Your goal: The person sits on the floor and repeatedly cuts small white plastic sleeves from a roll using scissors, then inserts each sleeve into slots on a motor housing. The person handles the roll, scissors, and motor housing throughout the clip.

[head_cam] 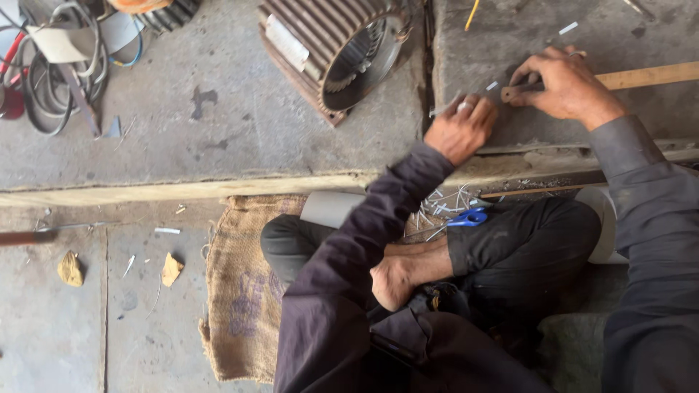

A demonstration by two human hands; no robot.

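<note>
Floor: rough grey concrete slabs [218,131] are lying stained and cracked, with a pale wooden beam [182,191] running along the step edge.
Seat: a coarse, frayed burlap sack [240,291] is spreading under the person, who is sitting cross-legged in dark clothes.
Stick: a flat, pale wooden stick [648,76] is lying on the raised slab at upper right, its long axis running nearly left to right and rising slightly toward the right edge, its near end pointing at the hands.
Right hand: the right hand [564,84] is arching over the stick's left end, fingers curled down and pressing it to the concrete, wrist bent back toward the grey sleeve.
Left hand: the left hand [460,125] is hovering knuckles-up just beside the stick's end, fingers mostly closed; it may be pinching a thin pale strip [444,109], though the view is too blurred to be sure.
Lap: blue-handled scissors [466,217] are resting among white slivers [437,204].
Nearby: a ribbed metal motor housing [331,47] is lying tilted, open end facing right; tangled cables [58,65] are piling at upper left.
</note>
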